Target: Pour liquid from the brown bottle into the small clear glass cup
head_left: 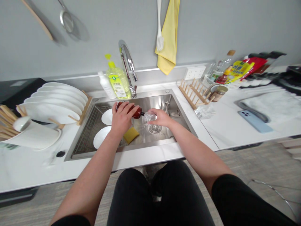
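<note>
A: How does the left arm lie?
B: It slants up from the lower left, over the front rim of the sink [150,144], with the forearm fairly straight and the black sleeve ending near the bottom edge of the view.
A: And the left hand [122,116]?
B: Back upward, its fingers curled over the dark red bottle [137,113] and closed on it. The bottle is tipped almost onto its side above the basin, its black neck pointing right.
A: Pointing at what?
B: At the clear cup [149,117] in the right hand [160,117]. Neck and cup are very close; I can't tell whether they touch.
A: Describe the right hand's grip.
B: Thumb and fingers are bent around the cup, clasping it from its right side. The right forearm comes in from the lower right, angled toward the middle, so the two hands nearly face each other.
A: Where exactly is the cup?
B: Over the basin, just beside and slightly above the drain [155,128] as seen from the head.
A: Anything near the left hand?
B: A yellow sponge [131,135] lies below it in the sink, and two white dishes [100,138] sit to its left, partly covered by the hand and forearm.
</note>
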`<state>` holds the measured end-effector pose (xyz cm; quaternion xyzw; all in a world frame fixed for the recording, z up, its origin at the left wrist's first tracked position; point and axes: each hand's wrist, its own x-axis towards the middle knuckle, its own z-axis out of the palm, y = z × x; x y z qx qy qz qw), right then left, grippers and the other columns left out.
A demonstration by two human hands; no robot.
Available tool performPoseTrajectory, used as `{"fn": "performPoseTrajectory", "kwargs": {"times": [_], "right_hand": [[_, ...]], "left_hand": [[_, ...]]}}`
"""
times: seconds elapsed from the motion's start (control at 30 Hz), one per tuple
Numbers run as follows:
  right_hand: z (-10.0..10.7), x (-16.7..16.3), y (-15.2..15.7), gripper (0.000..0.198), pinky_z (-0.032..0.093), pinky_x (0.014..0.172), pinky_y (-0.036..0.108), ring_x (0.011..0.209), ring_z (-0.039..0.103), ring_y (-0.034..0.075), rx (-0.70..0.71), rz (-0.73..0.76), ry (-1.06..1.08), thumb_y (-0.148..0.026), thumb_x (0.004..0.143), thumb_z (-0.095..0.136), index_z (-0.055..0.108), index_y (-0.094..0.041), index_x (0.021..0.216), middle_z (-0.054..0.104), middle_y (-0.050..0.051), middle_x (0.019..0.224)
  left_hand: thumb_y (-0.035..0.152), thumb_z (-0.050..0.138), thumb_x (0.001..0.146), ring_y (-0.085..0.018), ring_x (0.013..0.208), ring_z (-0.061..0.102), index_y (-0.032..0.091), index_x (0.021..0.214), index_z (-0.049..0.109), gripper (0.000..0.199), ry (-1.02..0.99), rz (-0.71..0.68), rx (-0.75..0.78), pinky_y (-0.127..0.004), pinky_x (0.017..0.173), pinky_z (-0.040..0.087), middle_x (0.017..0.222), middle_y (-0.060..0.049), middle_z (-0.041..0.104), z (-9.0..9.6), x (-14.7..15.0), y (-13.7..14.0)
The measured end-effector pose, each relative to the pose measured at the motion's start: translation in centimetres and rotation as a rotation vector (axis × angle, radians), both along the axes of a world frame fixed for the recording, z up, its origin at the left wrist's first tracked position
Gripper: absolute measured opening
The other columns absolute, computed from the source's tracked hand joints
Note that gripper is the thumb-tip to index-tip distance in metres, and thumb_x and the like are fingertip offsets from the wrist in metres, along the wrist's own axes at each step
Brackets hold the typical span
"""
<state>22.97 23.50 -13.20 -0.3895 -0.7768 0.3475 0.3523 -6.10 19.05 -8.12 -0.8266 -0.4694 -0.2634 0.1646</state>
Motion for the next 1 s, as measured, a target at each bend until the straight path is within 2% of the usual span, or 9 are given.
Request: {"fn": "performPoseTrajectory", "kwargs": {"times": [0.3,0.67,1.0], "right_hand": [[-0.4,0.0,0.3,0.061,0.059,0.104,0.044,0.112,0.078,0.031,0.038,0.016,0.041,-0.047,0.073,0.102,0.078,-0.023,0.124,0.084,0.008,0.12],[-0.5,0.0,0.3,0.06,0.059,0.104,0.044,0.113,0.08,0.032,0.055,0.02,0.088,-0.048,0.075,0.102,0.078,-0.024,0.124,0.084,0.007,0.12],[-0.5,-0.1,0.4,0.061,0.06,0.106,0.045,0.114,0.079,0.031,0.045,0.012,0.108,-0.048,0.075,0.102,0.077,-0.025,0.126,0.083,0.007,0.124]], "left_hand": [[0.011,0.062,0.104,-0.034,0.155,0.06,0.039,0.158,0.069,0.062,0.032,-0.01,0.059,-0.066,0.142,0.024,0.16,-0.006,0.074,0.4,0.1,-0.1],[0.01,0.062,0.1,-0.034,0.156,0.059,0.04,0.159,0.066,0.067,0.036,-0.034,0.053,-0.068,0.143,0.02,0.161,-0.007,0.073,1.1,0.1,0.0],[0.011,0.06,0.103,-0.034,0.156,0.058,0.039,0.16,0.066,0.063,0.075,-0.033,0.052,-0.068,0.143,0.021,0.161,-0.008,0.073,2.2,0.4,-0.2]]}}
